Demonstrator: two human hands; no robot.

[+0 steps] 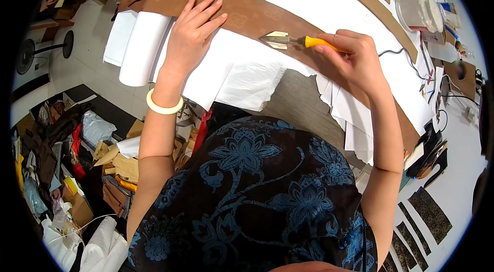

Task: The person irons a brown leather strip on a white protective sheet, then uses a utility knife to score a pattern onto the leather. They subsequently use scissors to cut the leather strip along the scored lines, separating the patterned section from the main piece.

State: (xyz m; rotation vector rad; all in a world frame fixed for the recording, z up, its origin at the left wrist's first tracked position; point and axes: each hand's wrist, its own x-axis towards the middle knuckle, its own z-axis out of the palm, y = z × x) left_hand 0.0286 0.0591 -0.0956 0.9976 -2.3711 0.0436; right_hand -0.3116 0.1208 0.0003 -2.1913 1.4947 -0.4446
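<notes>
Fingers: right pinched on yellow-handled tool, left spread on brown strip

Head view: right hand (360,58) has thumb and fingers (340,39) clamped around the yellow-handled tool (312,41). Its pointed metal head sits left of those fingers, over the brown strip (247,15); can't tell if it's touching. Left hand (191,33) lies palm down, fingers (208,14) apart, tips on the strip, left of the tool. White paper roll (145,48) just below-left of the left fingers. Pale bangle (164,109) behind them, on the wrist. White tubs (418,14) up and right of the right fingers.
</notes>
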